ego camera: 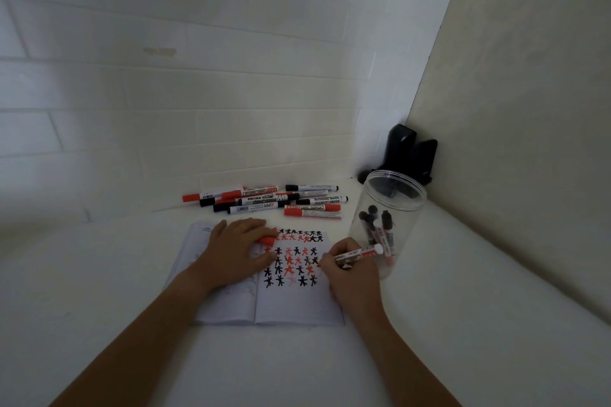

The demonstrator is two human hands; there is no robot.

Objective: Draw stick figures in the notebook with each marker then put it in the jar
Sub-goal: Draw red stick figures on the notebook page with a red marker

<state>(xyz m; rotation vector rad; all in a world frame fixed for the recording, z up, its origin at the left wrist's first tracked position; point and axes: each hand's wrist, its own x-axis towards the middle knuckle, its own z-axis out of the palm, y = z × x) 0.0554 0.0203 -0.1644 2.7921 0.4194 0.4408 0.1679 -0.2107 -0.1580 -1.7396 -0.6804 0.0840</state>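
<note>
An open notebook lies on the white table, its right page covered with several black and red stick figures. My right hand grips a red marker with its tip on the page's right edge. My left hand rests flat on the notebook, and a red cap shows under its fingers. The clear plastic jar stands to the right of the notebook and holds several markers. A pile of red and black markers lies beyond the notebook.
A black object stands in the corner behind the jar. A tiled wall runs along the back and a plain wall closes off the right side. The table stretches to the left and towards me.
</note>
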